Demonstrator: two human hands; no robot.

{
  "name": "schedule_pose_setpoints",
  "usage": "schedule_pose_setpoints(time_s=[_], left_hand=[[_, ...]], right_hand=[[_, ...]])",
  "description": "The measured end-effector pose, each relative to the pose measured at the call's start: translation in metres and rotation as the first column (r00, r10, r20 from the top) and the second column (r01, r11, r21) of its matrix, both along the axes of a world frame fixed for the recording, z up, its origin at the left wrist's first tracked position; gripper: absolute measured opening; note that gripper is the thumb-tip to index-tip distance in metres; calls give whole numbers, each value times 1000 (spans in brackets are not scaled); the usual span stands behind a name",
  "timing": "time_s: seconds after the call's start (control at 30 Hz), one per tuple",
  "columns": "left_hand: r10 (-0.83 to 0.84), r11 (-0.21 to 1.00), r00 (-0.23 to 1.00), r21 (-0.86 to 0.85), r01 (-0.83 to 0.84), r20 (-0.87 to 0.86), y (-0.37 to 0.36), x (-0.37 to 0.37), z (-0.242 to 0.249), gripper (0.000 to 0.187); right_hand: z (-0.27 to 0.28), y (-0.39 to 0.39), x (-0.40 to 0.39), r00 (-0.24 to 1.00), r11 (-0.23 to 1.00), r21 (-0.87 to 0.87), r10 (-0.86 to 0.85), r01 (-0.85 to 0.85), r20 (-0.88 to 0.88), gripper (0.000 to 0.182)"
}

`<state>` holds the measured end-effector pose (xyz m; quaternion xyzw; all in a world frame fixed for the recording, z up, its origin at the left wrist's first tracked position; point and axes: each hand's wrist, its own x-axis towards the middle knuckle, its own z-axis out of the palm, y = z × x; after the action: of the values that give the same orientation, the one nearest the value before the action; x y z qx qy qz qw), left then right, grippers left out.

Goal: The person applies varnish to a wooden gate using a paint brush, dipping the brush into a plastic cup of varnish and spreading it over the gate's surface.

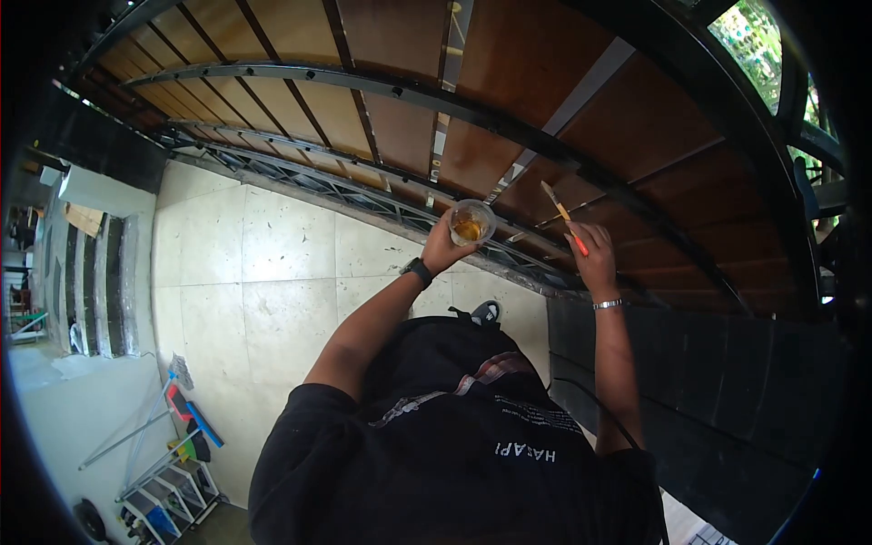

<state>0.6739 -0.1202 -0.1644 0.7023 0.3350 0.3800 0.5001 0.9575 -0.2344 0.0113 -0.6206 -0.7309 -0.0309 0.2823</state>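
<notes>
My left hand (440, 247) is wrapped round a clear plastic cup (473, 222) with some amber liquid in it. In my right hand (595, 258) is a paintbrush (563, 213), held by its orange-tipped wooden handle with the bristles pointing up and away from me. The bristle end overlaps a reddish-brown wooden panel (627, 127) in this view. That panel belongs to a gate of upright wooden boards with black metal bars (397, 91) across them. Boards further left look lighter, a yellowish brown (263, 36).
Pale floor tiles (291, 263) lie below, with dark marks on them. A black wall (690, 391) stands at the right. At the lower left are a blue squeegee (204, 425), a mop (181, 371) and a small step ladder (177, 490). Steps (107, 282) rise at the far left.
</notes>
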Motion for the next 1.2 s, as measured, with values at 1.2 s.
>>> schedule_pose_setpoints(time_s=[1.2], left_hand=[[296, 952, 929, 155, -266, -224, -93, -16, 76, 78]], right_hand=[[-103, -1, 47, 964, 962, 90, 253, -260, 79, 31]])
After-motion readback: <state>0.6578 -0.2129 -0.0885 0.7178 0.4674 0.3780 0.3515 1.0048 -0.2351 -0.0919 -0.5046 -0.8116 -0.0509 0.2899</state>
